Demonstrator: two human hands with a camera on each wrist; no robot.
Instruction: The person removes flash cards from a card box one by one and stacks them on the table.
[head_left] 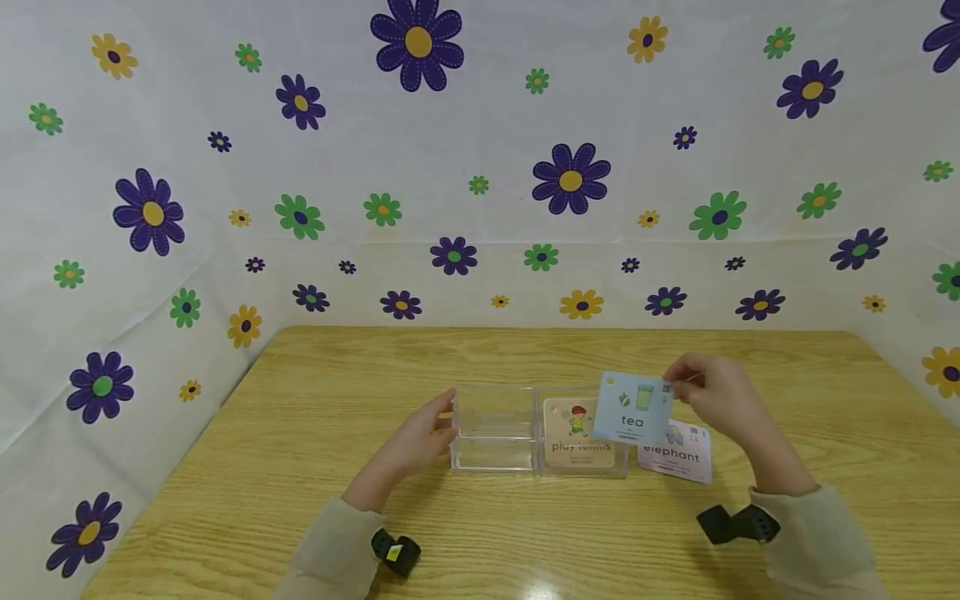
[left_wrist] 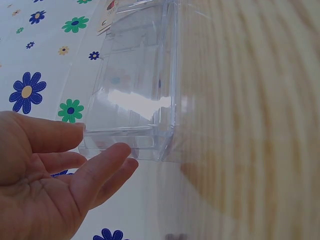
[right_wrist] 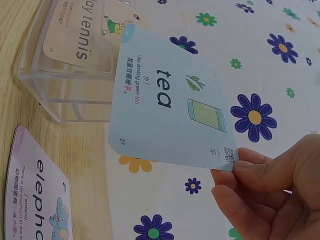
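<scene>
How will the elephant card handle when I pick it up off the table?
The elephant card looks thin, so it's probably light. It's likely fairly stiff: the similar tea card, pinched at one corner by the right hand, hardly sags. Lying flat on the table, it may slide before an edge can be lifted.

- On the tabletop (head_left: 337,367): a box (head_left: 495,471) with two side-by-side compartments.
- In its right compartment: the "play tennis" card (head_left: 576,427).
- Right of the box, on the tabletop: the "elephant" card (head_left: 682,461).
- Above the box's right end: the "tea" card (head_left: 630,408), in the right hand (head_left: 716,398).
- At the box's left end: the left hand (head_left: 416,446).
- Behind the tabletop: a backdrop (head_left: 480,125).
</scene>
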